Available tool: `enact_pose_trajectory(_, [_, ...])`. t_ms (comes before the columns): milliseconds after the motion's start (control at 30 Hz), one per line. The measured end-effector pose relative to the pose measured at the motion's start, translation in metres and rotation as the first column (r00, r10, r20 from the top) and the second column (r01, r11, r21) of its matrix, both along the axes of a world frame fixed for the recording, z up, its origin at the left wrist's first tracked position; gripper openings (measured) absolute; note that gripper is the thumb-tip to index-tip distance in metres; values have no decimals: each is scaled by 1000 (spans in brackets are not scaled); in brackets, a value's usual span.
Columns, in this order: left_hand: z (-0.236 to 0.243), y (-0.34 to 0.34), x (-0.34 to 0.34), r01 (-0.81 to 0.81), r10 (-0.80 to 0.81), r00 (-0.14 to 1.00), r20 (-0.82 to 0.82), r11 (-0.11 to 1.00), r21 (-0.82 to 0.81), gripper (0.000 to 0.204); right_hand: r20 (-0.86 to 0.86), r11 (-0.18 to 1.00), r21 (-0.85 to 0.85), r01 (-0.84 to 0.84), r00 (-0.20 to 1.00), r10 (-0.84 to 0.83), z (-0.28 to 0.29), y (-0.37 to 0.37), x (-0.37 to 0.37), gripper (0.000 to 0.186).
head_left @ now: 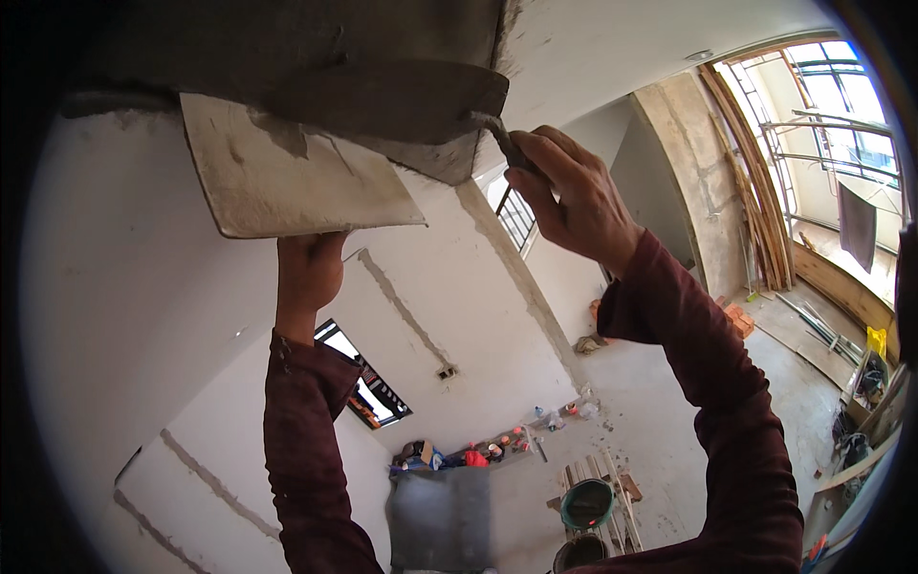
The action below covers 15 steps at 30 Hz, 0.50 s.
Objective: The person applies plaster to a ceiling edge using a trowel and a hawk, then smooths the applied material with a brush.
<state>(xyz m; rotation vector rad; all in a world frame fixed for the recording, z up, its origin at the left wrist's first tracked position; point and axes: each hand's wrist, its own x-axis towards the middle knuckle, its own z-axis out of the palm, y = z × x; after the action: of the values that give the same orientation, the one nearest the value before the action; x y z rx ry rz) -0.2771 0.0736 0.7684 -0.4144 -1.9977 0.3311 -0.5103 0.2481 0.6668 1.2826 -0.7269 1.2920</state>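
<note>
Overhead, my right hand [574,196] is closed round the handle of a trowel [411,100], whose dark blade lies along the patch of dark grey plaster [239,38] at the top. Just below and left of the blade is a pale plasterer's hawk [277,182], a flat board with a grey smear near its far edge. My left hand [311,268] grips the hawk from underneath; the board hides most of its fingers. The hawk's far edge reaches the plaster's border, but whether it touches cannot be made out.
On the floor below stand a green-rimmed bucket [586,502] and a dark bucket [579,552] by wooden slats. A dark sheet [440,517] and a row of clutter [488,450] lie near the wall. Long planks [755,191] lean at right, with scaffolding [789,158] beyond.
</note>
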Motion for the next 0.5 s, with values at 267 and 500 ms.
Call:
enact_pose_trajectory(267, [-5,8,0,-13,14,998,-58,1000,22,15,93,992,12,-125,988,123,-4,-96,-51,20])
enact_pose_trajectory(500, [-9,-12,-18,-38,40,997,-66,999,34,15,181,993,65,-96,980,83,-16,-128,-75,21])
